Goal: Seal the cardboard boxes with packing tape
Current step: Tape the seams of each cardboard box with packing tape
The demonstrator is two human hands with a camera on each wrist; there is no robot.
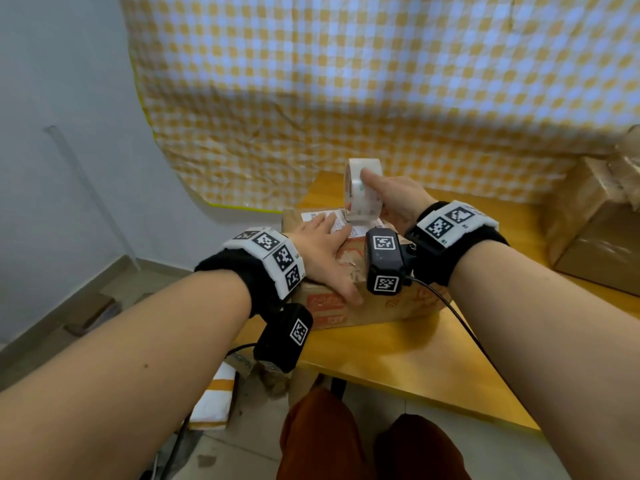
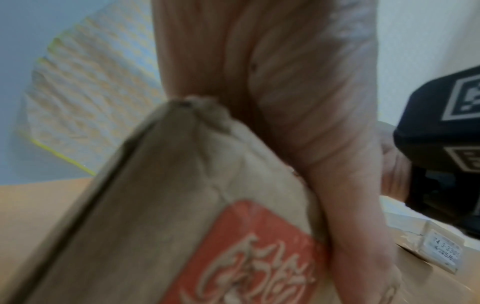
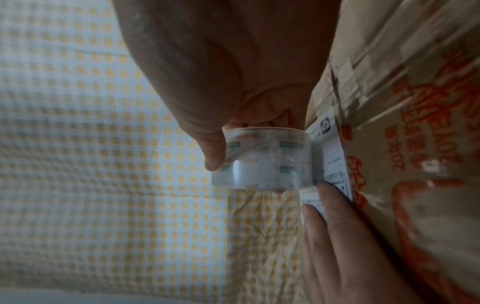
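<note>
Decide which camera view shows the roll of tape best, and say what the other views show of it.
The head view is best: the roll of tape shows whole and sharp, gripped by the right hand above the box. The right wrist view shows it close but blurred, partly behind the thumb. The left wrist view does not show it.

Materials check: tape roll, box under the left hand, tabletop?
Tape roll: clear glossy plastic film, seemingly; print shows through it.
Box: brown cardboard, matte, with creased, torn edges and red print.
Tabletop: smooth yellow-orange surface with a soft sheen, possibly laminate or varnished wood.
</note>
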